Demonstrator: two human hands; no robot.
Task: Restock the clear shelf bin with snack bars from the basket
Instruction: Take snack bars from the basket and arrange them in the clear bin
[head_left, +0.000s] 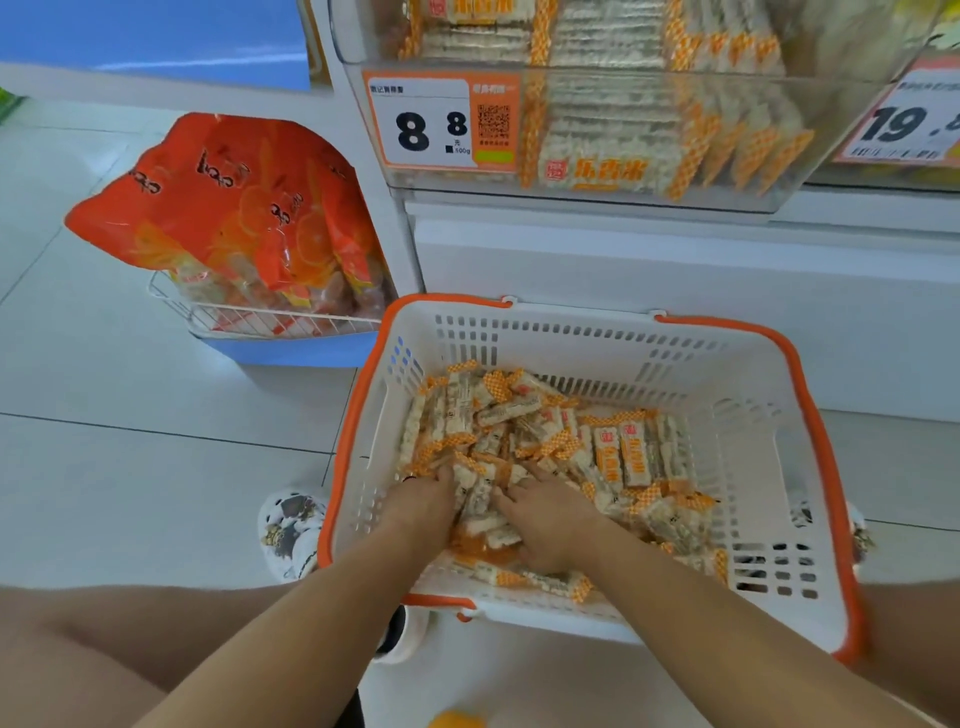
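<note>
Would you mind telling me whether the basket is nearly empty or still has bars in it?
Still stocked: snack bars cover the floor of the basket, well below its rim.

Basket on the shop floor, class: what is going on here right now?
A person crouches over a white basket with orange rims, both hands down in its loose snack bars. The left hand and right hand are gathering bars; how tightly they grip is hidden. The clear shelf bin above already holds many of the same bars.
</note>
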